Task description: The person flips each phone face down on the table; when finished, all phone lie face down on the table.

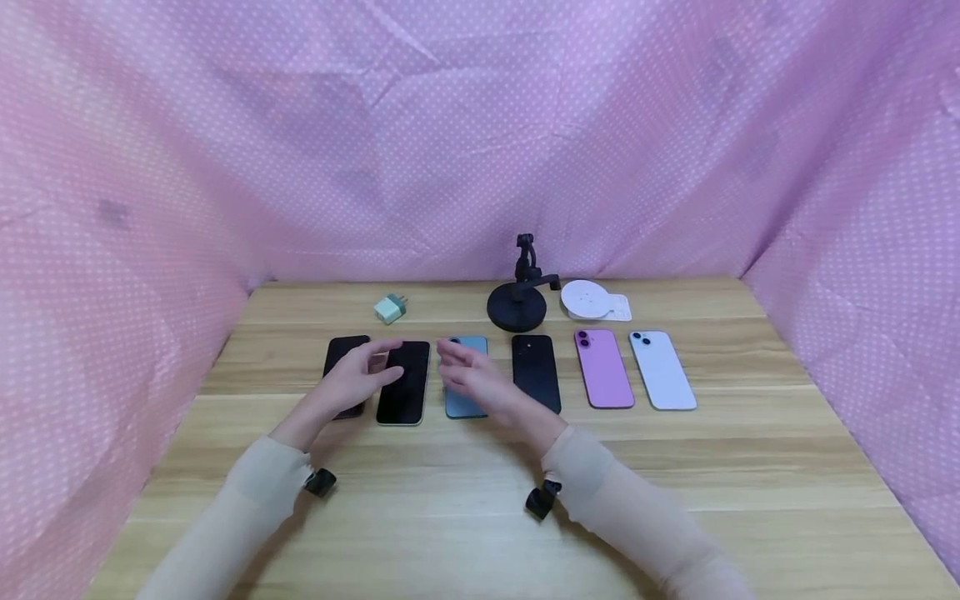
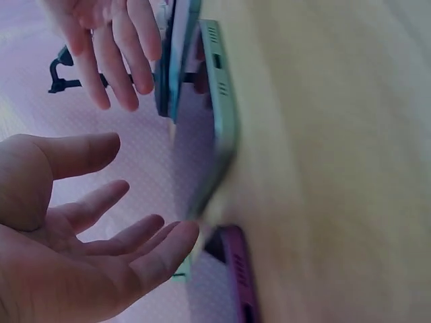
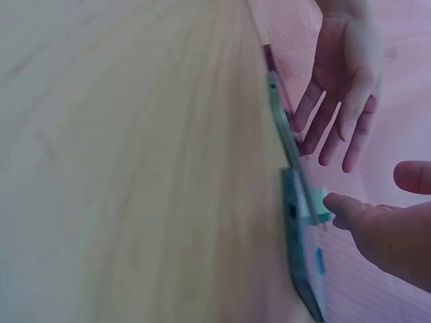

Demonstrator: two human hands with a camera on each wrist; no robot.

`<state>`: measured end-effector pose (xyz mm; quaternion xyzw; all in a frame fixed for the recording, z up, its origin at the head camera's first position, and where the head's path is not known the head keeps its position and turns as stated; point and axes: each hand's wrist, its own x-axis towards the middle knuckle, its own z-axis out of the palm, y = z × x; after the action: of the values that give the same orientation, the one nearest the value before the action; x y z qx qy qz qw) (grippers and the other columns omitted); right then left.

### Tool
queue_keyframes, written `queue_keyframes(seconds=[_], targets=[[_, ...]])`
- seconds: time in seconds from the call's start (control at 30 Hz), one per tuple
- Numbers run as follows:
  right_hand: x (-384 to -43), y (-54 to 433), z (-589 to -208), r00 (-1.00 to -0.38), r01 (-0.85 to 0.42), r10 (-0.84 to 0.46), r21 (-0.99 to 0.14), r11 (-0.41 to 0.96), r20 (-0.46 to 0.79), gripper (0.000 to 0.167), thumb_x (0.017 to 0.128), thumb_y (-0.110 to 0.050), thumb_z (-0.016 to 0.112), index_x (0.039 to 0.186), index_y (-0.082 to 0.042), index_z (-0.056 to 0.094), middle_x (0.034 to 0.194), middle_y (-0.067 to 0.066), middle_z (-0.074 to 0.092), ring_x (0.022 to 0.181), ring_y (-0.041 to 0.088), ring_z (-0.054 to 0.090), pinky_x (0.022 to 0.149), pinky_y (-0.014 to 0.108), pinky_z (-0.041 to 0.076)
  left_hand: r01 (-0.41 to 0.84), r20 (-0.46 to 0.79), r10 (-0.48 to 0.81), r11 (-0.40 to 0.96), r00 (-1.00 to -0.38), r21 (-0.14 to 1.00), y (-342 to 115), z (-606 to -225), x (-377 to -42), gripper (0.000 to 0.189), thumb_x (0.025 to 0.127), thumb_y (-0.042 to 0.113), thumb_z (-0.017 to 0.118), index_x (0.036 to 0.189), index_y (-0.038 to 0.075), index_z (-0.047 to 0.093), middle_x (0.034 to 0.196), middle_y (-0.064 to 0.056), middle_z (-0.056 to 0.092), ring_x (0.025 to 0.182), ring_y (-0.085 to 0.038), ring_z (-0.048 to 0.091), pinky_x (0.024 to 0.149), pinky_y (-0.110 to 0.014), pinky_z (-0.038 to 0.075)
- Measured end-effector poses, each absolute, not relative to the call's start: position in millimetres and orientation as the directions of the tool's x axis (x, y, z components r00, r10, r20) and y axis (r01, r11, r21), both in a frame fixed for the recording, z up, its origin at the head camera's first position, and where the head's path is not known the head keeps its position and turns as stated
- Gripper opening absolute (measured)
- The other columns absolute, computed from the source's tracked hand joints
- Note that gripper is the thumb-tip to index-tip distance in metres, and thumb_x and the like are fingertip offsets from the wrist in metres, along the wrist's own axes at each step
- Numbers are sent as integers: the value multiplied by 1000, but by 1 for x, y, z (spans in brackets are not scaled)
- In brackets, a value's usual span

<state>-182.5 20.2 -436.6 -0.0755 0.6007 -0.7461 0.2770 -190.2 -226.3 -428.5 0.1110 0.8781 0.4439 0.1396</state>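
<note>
My left hand (image 1: pixel 354 379) hovers with loosely spread fingers over the dark purple-edged phone (image 1: pixel 347 344) at the row's left end, its fingertips reaching toward the screen-up black phone (image 1: pixel 405 402). Over the blue phone (image 1: pixel 466 406), which it partly hides, is my right hand (image 1: pixel 480 382), fingers extended and nothing held. The palms face each other, apart. In the left wrist view, the fingers stand off from the pale green edge of a phone (image 2: pixel 225 101). Further right in the row lie a black phone (image 1: pixel 537 371), a pink phone (image 1: pixel 604 368) and a white phone (image 1: pixel 664 371), backs up.
Behind the row, a green-and-white plug charger (image 1: pixel 390 309) lies at left. A black round-based stand (image 1: pixel 517 310) with a jointed arm is near the middle. Beside it, a white disc (image 1: pixel 586 299) rests on a white card. Pink dotted cloth (image 1: pixel 480 150) hangs around the wooden table (image 1: pixel 420 517).
</note>
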Motion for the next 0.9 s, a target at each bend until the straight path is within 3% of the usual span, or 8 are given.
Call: queue_keyframes(seconds=[0.27, 0.5, 0.63, 0.9], targets=[[-191, 1, -446, -811, 454, -517, -851, -264, -272, 64, 104, -1, 48, 161, -4, 19, 167, 15, 17, 151, 29, 22, 121, 48, 25, 73, -149, 351, 546, -924, 834, -237, -436, -181, 59, 102, 20, 64, 152, 1, 40, 151, -27, 44, 139, -44, 42, 114, -60, 35], [-194, 1, -452, -754, 564, -594, -741, -364, -282, 59, 107, -3, 38, 162, -5, 16, 167, 14, 20, 153, 28, 17, 124, 51, 18, 33, -163, 354, 487, -921, 873, -242, -441, -179, 60, 101, 19, 66, 151, -1, 40, 147, -25, 48, 136, -42, 45, 114, -58, 35], [-193, 1, -455, -745, 589, -595, -715, -376, -300, 57, 108, -3, 37, 162, -3, 17, 165, 14, 24, 152, 27, 20, 123, 50, 20, 13, -186, 357, 486, -915, 874, -243, -442, -178, 63, 101, 23, 66, 153, 1, 39, 148, -23, 48, 133, -39, 48, 112, -55, 39], [-194, 1, -456, -751, 621, -557, -667, -412, -355, 59, 107, -5, 40, 162, -4, 16, 168, 12, 17, 154, 25, 14, 123, 50, 22, -2, -201, 346, 499, -916, 866, -243, -444, -179, 60, 101, 22, 66, 153, 3, 41, 149, -22, 47, 133, -39, 47, 112, -55, 38]])
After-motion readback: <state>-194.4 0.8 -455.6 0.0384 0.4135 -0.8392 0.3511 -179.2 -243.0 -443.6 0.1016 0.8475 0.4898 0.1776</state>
